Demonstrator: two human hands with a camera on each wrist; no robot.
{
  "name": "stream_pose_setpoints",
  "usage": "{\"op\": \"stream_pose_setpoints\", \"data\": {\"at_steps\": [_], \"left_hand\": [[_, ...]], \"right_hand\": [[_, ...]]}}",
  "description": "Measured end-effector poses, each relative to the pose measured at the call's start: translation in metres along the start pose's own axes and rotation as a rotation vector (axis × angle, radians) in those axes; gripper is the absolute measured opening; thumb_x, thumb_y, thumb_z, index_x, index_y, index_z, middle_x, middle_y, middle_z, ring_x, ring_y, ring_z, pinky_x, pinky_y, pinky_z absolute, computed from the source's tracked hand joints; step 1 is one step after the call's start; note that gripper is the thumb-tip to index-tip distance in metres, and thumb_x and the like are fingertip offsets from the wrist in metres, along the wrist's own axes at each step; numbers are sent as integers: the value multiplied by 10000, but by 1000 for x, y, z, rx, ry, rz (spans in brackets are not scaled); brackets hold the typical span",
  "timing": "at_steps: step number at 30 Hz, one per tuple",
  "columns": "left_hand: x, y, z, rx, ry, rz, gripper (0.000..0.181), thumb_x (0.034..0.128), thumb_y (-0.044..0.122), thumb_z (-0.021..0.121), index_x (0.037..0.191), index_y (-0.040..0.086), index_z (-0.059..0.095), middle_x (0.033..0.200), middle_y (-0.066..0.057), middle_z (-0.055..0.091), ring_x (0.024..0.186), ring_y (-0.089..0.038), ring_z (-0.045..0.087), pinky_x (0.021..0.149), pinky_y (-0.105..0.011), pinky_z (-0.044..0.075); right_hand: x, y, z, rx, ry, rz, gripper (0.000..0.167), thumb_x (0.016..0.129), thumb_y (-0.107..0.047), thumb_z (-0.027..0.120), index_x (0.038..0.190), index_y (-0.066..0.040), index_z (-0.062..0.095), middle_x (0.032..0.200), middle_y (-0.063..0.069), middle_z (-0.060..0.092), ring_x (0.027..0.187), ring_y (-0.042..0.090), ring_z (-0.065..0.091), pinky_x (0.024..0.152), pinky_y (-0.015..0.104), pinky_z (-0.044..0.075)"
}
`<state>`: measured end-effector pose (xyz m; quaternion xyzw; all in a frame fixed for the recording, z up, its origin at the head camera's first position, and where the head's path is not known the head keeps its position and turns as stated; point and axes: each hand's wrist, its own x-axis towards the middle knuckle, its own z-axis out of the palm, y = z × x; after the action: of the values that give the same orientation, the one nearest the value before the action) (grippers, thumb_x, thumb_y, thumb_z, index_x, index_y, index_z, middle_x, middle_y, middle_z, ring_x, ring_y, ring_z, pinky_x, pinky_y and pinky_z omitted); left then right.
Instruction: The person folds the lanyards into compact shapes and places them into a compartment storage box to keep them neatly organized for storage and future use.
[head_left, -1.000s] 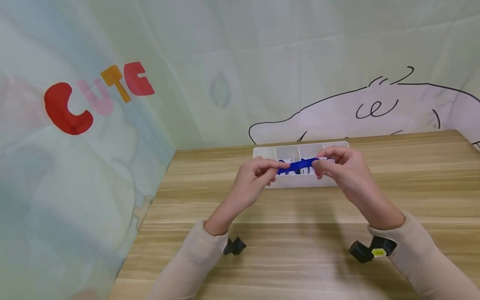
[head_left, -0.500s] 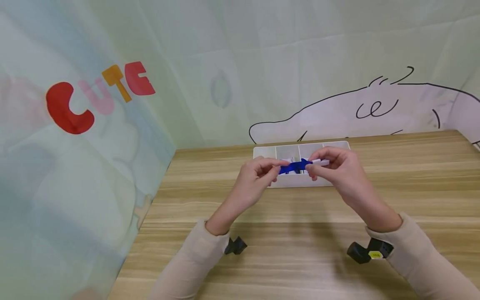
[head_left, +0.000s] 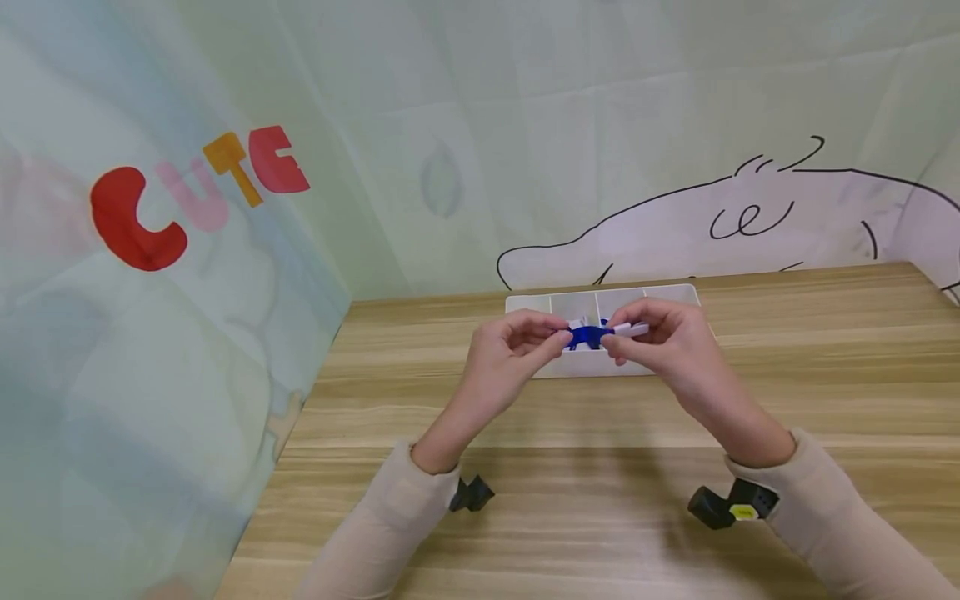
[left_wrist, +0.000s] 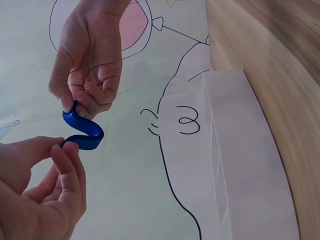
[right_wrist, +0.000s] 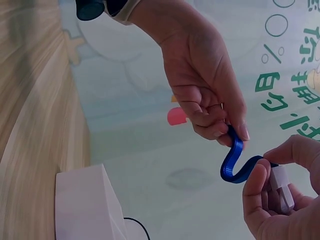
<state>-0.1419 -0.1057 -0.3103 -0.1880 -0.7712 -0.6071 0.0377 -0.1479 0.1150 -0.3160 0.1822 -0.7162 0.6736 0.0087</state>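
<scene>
A short, flat blue band [head_left: 587, 337] stretches between my two hands, with a white plastic end piece [right_wrist: 281, 187] on its right end. My left hand [head_left: 504, 354] pinches the band's left end between thumb and fingertips. Beside the white piece, my right hand [head_left: 678, 337] pinches the other end. Between the hands the band bends in an S-shaped curve [left_wrist: 90, 131], plain in both wrist views. Just behind and below the hands sits a white divided box [head_left: 592, 364], its contents partly hidden by the fingers.
Blue and white small items [head_left: 576, 322] lie in the box's middle compartments. The box stands near the back edge of the wood-grain table [head_left: 585, 483]. Printed cloth [head_left: 465, 125] hangs behind and to the left. Dark wrist cameras [head_left: 711, 508] are strapped at the cuffs.
My right hand has moved left, toward the left one. The blue band, pulled fairly straight before, is now bent, and its visible span is shorter. The left hand has barely shifted.
</scene>
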Motion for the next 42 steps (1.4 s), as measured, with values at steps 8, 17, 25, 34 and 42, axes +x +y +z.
{"op": "stream_pose_setpoints", "data": {"at_steps": [8, 17, 25, 34, 42], "left_hand": [[2, -1, 4, -68, 23, 18, 144, 880, 73, 769, 992, -10, 731, 918, -95, 741, 827, -283, 721, 760, -330, 598], [2, -1, 8, -100, 9, 56, 168, 883, 57, 754, 1030, -26, 756, 958, -102, 753, 876, -178, 726, 817, -342, 587], [1, -1, 9, -104, -14, 114, 199, 914, 25, 701, 1099, -37, 742, 996, -124, 741, 917, -173, 714, 834, -407, 582], [0, -1, 11, -54, 21, 153, 205, 915, 30, 705, 1113, -9, 744, 947, -91, 722, 862, -137, 652, 744, -296, 578], [-1, -3, 11, -94, 63, 177, 155, 871, -10, 737, 1021, -37, 762, 933, -121, 737, 852, -153, 677, 739, -290, 588]], "right_hand": [[0, -2, 6, 1, -6, 1, 170, 875, -16, 760, 976, 82, 665, 857, 63, 680, 647, 200, 643, 717, 281, 591], [2, 2, 10, -2, 1, -37, 161, 859, -16, 776, 965, 56, 679, 876, 66, 672, 627, 188, 642, 691, 290, 594], [2, 3, 13, -20, 22, -60, 163, 863, -30, 777, 979, 48, 693, 931, 94, 696, 683, 201, 690, 709, 344, 606], [0, 3, 18, -39, 57, -114, 183, 856, -32, 783, 1009, 38, 712, 980, 119, 706, 787, 219, 720, 742, 318, 598], [-2, 4, 22, -21, 73, -171, 220, 821, 20, 795, 1028, 32, 720, 980, 94, 719, 809, 202, 715, 754, 299, 594]]}}
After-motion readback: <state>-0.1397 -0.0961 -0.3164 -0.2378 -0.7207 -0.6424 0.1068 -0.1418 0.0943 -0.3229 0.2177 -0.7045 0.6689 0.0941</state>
